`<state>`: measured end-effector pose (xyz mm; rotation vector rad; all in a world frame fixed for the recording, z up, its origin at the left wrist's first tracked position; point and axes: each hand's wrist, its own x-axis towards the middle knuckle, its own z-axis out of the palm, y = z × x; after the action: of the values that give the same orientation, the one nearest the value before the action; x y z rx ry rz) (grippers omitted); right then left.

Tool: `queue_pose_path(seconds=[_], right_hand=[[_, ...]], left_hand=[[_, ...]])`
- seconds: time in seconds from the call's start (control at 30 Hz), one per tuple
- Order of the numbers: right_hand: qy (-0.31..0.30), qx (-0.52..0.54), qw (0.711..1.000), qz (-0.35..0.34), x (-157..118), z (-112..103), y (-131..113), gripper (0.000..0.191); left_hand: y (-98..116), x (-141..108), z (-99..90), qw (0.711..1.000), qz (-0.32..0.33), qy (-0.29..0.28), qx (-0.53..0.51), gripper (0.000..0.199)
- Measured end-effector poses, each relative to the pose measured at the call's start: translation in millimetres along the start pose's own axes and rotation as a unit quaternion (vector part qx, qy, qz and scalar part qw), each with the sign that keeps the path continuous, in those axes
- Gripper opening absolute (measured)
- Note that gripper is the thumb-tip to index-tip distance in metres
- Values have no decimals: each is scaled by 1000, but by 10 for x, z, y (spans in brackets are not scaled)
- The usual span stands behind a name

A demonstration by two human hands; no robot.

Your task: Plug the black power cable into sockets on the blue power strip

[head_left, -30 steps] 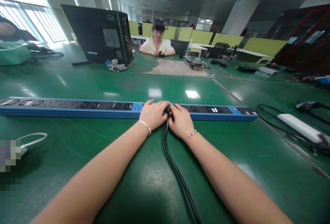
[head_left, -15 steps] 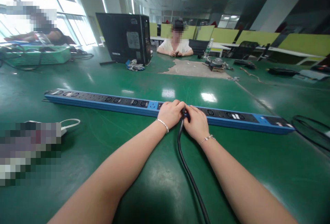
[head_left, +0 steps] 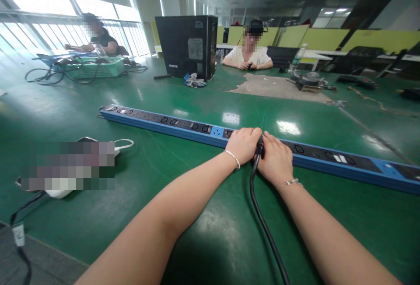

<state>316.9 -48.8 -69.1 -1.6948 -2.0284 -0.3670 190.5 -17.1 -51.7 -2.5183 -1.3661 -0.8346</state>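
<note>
A long blue power strip [head_left: 177, 132] with black socket panels lies slantwise across the green table. Over its middle, my left hand [head_left: 244, 142] is closed, thumb and fingers against a black power plug [head_left: 260, 140]. From the other side my right hand [head_left: 276, 156] closes on the same plug, its fingers resting along the strip. The plug's black cord [head_left: 259, 202] runs down between my forearms to the bottom of the view. My fingers hide the plug's front end, so I cannot tell how deep it sits in a socket.
A black computer case [head_left: 187, 46] stands at the back, with gloves [head_left: 194, 81] beside it. A green basket of cables [head_left: 95, 68] is at the back left. Nearer left lies a partly blurred white device [head_left: 62, 193]. Two people sit across the table, one holding a small dark object.
My view has turned left, so everything appears farther right and more of the left side shows. Both hands stay together at the plug on the strip.
</note>
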Motion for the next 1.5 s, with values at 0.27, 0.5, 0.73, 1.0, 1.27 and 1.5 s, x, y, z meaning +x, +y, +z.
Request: queue_pose_path(seconds=[0.27,0.5,0.73,1.0,1.27,1.5], right_hand=[[-4,7,1000,-3,-3,7,5,50],[-2,17,1000,4,-5,12,-13,53],[-10,2,1000,3,-6,11,-10,54],[6,24,1000,-4,-15,48,9,55],[1,38,999,-7,-14,27,8,55],[2,37,999,-1,-17,28,5,55]], left_hand=[[6,-27,10,1000,3,6,-19,17],[84,108,-85,992,-39,78,-95,23],[-108,241,-549,962,-73,204,-164,26],[-1191,-130,-816,966,-184,62,-173,22],[-1129,-160,-579,978,-137,-42,-151,21],[-1048,-161,-677,981,-141,-72,-115,22]])
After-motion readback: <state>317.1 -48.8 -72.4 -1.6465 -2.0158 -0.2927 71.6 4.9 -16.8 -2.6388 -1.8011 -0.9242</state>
